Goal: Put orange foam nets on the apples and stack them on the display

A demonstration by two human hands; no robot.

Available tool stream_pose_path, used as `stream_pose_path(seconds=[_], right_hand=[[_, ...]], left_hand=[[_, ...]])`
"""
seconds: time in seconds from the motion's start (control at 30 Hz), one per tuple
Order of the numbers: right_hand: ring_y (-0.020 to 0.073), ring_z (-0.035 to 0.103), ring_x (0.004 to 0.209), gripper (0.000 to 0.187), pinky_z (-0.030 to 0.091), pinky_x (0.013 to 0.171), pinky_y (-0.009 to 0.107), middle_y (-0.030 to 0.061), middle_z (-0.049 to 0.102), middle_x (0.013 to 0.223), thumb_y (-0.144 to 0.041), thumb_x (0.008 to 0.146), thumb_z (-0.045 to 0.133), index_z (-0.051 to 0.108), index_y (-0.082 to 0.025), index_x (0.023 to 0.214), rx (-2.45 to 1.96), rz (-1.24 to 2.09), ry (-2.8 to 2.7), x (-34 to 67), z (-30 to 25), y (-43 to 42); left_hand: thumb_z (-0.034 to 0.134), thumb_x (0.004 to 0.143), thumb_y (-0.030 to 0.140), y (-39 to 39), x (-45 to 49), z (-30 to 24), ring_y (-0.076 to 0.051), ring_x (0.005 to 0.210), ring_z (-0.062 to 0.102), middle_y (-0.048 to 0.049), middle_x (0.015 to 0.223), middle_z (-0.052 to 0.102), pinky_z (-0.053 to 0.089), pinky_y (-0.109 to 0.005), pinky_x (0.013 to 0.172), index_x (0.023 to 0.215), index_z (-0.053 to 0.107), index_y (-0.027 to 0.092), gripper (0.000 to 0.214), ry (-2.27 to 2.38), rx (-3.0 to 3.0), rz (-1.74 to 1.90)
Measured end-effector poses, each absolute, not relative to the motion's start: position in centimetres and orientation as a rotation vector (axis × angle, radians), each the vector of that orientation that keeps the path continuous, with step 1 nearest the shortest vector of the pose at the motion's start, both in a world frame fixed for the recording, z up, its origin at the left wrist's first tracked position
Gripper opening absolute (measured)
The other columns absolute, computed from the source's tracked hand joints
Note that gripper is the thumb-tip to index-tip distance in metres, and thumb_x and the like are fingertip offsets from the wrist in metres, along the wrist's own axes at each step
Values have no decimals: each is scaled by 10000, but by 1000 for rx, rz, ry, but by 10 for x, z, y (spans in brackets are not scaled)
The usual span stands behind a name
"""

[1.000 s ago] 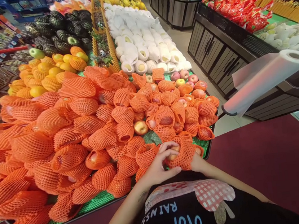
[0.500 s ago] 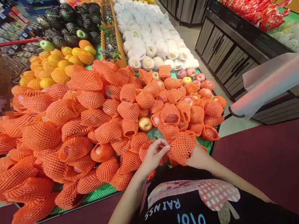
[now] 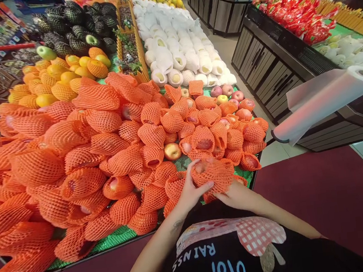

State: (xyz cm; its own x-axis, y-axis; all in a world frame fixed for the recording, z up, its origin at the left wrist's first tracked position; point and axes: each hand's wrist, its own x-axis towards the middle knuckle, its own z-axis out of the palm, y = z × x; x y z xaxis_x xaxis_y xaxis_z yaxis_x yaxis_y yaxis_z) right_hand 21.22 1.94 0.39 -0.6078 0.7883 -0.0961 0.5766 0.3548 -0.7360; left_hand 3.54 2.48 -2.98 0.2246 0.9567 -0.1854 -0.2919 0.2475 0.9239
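Note:
Close to my body, my left hand (image 3: 192, 187) is wrapped round the left side of an apple in an orange foam net (image 3: 213, 175). Its thumb lies across the front of the mesh. A bit of the apple seems to show at the net's upper left end. My right hand (image 3: 237, 196) grips the lower right end of the same net, its fingertips partly hidden by the mesh. Just beyond is a bare yellow-red apple (image 3: 172, 151). More netted apples (image 3: 202, 138) lie around it.
Large orange-netted fruit (image 3: 37, 164) is heaped on the left over a green mat (image 3: 119, 236). Behind stand yellow mangoes (image 3: 61, 75), dark-netted melons (image 3: 76, 30) and white-netted fruit (image 3: 187, 49). A plastic bag roll (image 3: 326, 102) sticks out at the right. Several loose apples (image 3: 227, 90) lie at the back.
My left hand has gone from pinching beside the net to holding round it. The right hand has moved left along the net's lower end. The view has shifted slightly.

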Motion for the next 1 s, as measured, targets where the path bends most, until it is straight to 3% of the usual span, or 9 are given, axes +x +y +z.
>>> stream_pose_path(seconds=[0.07,0.13,0.23,0.37,0.53,0.63,0.7,0.8,1.0], right_hand=[[369,687,1141,430,544,1005,582,227,714,1202,-355,1057,416,681,-85,1264,-1290,1240,-2505,220,27,19],[382,688,1154,481,572,963,554,249,690,1266,-399,1053,468,651,-71,1353,-1254,1300,-2578,231,51,16],[323,607,1334,494,527,1085,473,154,598,1474,-341,1031,566,562,-222,1511,-906,1366,-2412,252,75,13],[229,699,1155,284,539,1050,428,22,781,1136,-329,1044,570,735,-378,1269,-609,1335,-1727,265,73,19],[289,590,1323,395,426,1147,540,80,664,1396,-363,876,811,729,-322,1260,-1018,1181,-1822,247,43,31],[258,670,1132,222,503,1031,473,85,724,1174,-357,814,864,702,-223,883,-973,1240,-1795,241,32,35],[200,670,933,337,540,885,377,39,693,943,-324,774,892,575,-208,773,-955,1283,-1688,243,27,37],[150,591,795,372,509,748,283,-19,579,803,-296,760,893,534,-226,831,-960,1301,-1464,252,22,41],[162,590,847,255,507,772,280,15,605,878,-345,831,834,623,-233,922,-1051,1399,-1271,258,18,43]], left_hand=[[850,704,459,25,37,-37,-299,1255,576,-87,1276,639,425,-445,1123,1319,506,231,740,957,763,1086],[807,716,503,25,35,-43,-298,1245,583,-87,1244,662,433,-449,1114,1291,529,223,698,998,632,1121],[805,733,506,26,24,-44,-293,1267,577,-89,1331,623,430,-456,1123,1310,508,247,699,1109,671,1168],[890,680,457,25,5,-31,-330,1309,550,-108,1413,541,387,-510,1167,1401,422,260,882,1086,1054,1092],[932,636,467,21,9,-16,-367,1397,469,-128,1484,473,359,-526,1188,1461,346,275,1030,896,1166,901],[941,622,477,19,15,-19,-340,1306,534,-118,1382,529,401,-510,1146,1395,359,267,991,878,1146,854],[908,665,497,21,14,-24,-309,1191,601,-100,1267,583,460,-490,1073,1344,357,259,907,896,1081,841],[847,715,532,32,4,-30,-300,1112,631,-88,1203,598,498,-485,1004,1249,390,250,758,1128,1121,865],[849,694,459,74,-16,-42,-425,1212,547,-199,1232,587,426,-590,1056,1290,434,166,783,1915,1727,779]])
